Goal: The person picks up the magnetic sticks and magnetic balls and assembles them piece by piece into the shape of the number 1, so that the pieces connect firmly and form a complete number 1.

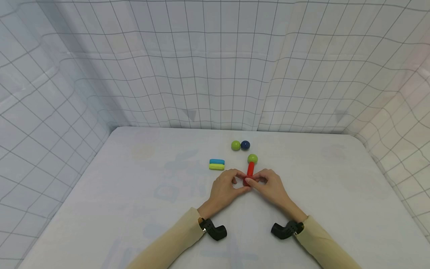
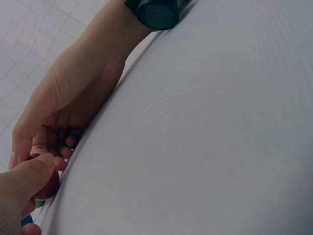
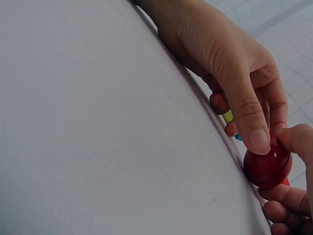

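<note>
A dark red ball (image 3: 266, 169) sits low over the white table, with fingers of both hands round it. My left hand (image 1: 226, 189) pinches it from the left, thumb on the near side. From the right, my right hand (image 1: 273, 189) holds the same ball between thumb and fingers. Beyond it a bright red stick (image 1: 251, 169) runs away from me. Its far end meets a green ball (image 1: 252, 158). The hands hide part of the red ball and the near end of the stick.
Left of the stick, a blue stick (image 1: 217, 161) and a yellow-green stick (image 1: 216, 167) lie side by side. Farther back, another green ball (image 1: 236, 145) and a dark blue ball (image 1: 245, 145) stand together. A white grid-patterned curtain (image 1: 215, 74) rises behind the table (image 1: 111, 194).
</note>
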Motion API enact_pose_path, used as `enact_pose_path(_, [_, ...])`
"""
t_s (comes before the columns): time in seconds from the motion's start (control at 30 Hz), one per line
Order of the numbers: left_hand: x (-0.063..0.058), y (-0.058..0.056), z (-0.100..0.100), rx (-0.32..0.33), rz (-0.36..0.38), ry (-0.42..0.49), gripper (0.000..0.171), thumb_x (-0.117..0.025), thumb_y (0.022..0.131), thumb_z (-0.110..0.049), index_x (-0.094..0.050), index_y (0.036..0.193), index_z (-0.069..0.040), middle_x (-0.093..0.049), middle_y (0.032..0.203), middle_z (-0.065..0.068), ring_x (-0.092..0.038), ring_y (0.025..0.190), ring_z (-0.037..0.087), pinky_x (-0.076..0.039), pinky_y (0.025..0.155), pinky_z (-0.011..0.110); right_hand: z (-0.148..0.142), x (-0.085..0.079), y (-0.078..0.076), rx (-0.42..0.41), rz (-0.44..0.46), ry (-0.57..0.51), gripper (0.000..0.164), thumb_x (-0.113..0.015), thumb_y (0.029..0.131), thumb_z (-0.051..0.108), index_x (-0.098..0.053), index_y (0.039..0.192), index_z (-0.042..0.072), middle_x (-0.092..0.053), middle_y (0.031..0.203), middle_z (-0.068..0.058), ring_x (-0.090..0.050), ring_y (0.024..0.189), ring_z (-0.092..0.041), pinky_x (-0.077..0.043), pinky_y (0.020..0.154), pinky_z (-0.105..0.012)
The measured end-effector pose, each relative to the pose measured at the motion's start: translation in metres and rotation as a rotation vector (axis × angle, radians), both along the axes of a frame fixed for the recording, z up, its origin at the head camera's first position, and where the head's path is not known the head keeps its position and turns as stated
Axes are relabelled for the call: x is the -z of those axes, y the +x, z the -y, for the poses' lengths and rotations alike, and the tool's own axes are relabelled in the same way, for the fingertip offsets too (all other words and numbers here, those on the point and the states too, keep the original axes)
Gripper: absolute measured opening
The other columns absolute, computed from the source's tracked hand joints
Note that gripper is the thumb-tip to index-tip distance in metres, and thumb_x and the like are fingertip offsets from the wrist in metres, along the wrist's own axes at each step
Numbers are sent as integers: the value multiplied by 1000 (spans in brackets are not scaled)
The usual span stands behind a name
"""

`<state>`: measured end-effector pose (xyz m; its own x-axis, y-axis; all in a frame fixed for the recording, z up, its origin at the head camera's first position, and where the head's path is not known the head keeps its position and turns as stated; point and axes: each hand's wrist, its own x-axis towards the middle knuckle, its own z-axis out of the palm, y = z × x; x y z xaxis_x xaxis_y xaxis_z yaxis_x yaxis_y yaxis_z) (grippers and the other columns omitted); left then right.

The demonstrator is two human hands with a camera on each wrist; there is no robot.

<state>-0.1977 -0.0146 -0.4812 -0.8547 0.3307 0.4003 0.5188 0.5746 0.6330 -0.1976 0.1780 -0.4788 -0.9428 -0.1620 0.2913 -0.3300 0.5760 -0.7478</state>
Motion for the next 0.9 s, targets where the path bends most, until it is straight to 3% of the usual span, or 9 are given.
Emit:
enact_pose_path(0.37, [-1,2,1,-8,26,-4,37,-80,76,-36,-65,104,-16,-62,96,-6,-53,77,9,-43,64,22,-4,2,-5,2,7,-9,18,-76,81,31,-74,85,13,-61,78,6,-50,77,-16,-37,66,-33])
enact_pose_path(0.9, [3,1,2,-13,-21,31,31,-75,83,-33,-65,106,-15,-62,99,-6,-52,76,8,-42,63,21,-7,2,-16,-1,14,-14,19,-75,82,31,-73,86,13,-60,80,4,-49,79,-16,-37,67,-33])
